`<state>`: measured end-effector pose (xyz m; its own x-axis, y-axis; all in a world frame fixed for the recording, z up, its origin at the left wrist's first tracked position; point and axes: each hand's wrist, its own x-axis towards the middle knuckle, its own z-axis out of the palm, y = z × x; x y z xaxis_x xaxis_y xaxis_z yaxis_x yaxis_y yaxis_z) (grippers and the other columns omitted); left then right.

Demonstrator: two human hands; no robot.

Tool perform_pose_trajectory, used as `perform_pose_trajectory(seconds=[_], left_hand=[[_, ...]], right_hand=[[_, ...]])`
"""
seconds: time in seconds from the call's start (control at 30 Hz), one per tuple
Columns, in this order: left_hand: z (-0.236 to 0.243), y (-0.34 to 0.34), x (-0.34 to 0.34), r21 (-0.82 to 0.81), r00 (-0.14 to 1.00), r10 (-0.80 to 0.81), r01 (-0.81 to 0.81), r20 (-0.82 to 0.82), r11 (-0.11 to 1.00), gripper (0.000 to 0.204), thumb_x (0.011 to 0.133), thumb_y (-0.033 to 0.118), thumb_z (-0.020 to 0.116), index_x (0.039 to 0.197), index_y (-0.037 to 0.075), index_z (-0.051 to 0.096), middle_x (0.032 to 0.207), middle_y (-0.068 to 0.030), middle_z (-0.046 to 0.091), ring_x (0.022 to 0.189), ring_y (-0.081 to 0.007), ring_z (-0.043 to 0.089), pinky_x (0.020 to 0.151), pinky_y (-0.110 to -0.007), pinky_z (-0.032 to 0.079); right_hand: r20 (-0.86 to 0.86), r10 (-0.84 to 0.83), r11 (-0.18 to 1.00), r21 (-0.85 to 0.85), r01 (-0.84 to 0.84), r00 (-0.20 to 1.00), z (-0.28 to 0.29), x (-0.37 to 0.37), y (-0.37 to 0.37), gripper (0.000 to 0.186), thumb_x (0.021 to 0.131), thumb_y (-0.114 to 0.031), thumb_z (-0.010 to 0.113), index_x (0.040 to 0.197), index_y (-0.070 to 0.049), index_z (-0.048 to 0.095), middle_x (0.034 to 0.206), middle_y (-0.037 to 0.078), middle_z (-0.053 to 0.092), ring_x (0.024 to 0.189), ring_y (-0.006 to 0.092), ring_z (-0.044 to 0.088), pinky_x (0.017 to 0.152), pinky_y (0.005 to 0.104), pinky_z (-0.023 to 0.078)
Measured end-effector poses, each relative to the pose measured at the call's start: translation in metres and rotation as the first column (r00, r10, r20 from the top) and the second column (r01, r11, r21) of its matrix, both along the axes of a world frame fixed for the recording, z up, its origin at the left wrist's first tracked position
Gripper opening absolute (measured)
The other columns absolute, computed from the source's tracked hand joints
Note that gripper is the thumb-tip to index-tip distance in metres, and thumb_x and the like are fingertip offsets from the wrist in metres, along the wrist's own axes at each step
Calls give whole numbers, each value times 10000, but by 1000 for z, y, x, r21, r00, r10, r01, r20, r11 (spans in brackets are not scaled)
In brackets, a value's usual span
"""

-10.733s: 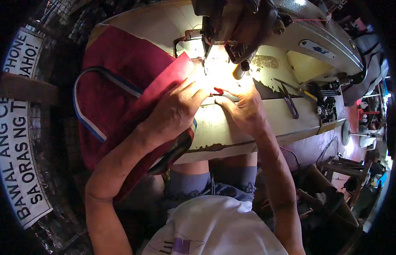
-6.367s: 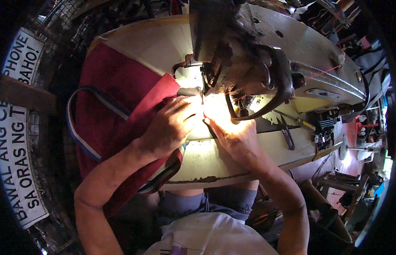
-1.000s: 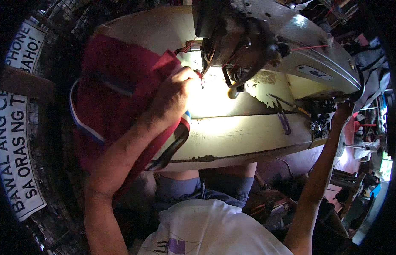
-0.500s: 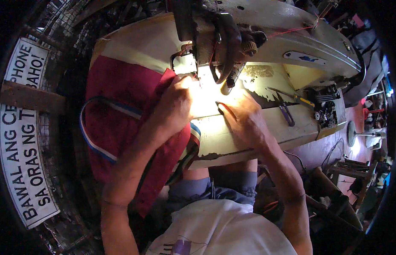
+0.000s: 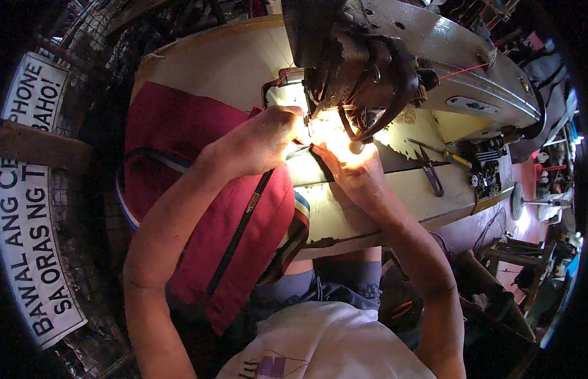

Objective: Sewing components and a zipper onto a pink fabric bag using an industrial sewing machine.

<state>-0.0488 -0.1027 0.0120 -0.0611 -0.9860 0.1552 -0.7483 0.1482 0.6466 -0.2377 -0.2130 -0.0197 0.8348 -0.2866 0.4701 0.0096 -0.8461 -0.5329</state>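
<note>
Under the lit sewing machine, my left hand is closed on the edge of a maroon cloth piece beside the needle area. A dark zipper runs down the cloth's hanging part, and a striped white, blue and red strap lies along it. My right hand is just right of the needle area, its thumb and fingers pinched together near my left fingertips. A dark edge shows by that thumb; glare hides what the fingers hold.
Right of my hands, dark-handled scissors and a yellow-handled tool lie on the worn machine table. An exposed mechanism is at the table's right end. A white sign hangs on the left mesh wall.
My left hand has moved up and right, and its forearm has swung left, uncovering the zipper. My right hand has drawn slightly left toward it. The machine head appears larger and lower.
</note>
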Motion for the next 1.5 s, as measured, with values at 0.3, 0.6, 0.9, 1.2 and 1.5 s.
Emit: perform_pose_trajectory(seconds=[0.3,0.6,0.9,1.2,1.5], left_hand=[[14,-9,12,82,984,-163,157,73,984,204,784,47,706,920,-72,611,883,-227,665,877,-358,674,758,-412,538],[21,-7,12,103,994,-100,96,44,990,176,793,91,704,878,-48,636,874,-203,669,871,-360,671,771,-422,537],[7,4,-1,46,975,6,-16,220,999,103,803,70,657,886,9,642,916,-189,653,886,-368,657,760,-452,544],[6,13,0,-28,997,56,-55,60,998,77,813,51,657,885,29,638,962,-159,611,881,-357,638,790,-441,532],[0,21,23,-65,972,-128,143,195,988,252,822,40,642,1024,-8,501,1099,-132,570,1173,-257,539,1021,-352,392]], right_hand=[[-8,301,953,-8,-302,953,46,-26,51,428,807,-134,692,1219,-42,623,1161,151,575,841,273,626,641,382,553],[-136,275,957,-60,-285,952,30,-23,91,345,817,-282,669,1117,-114,639,1203,73,538,1122,283,492,941,407,447],[-238,495,867,71,-493,836,43,-49,19,256,717,-140,713,940,-85,598,1006,90,556,1048,307,557,870,414,479],[-117,179,984,2,-180,977,41,-17,20,409,803,14,649,1207,-46,647,963,128,631,795,293,642,671,366,535],[-88,135,977,-156,-147,987,26,-12,10,367,781,-35,632,1144,-45,681,1003,145,669,881,309,643,819,472,502]])
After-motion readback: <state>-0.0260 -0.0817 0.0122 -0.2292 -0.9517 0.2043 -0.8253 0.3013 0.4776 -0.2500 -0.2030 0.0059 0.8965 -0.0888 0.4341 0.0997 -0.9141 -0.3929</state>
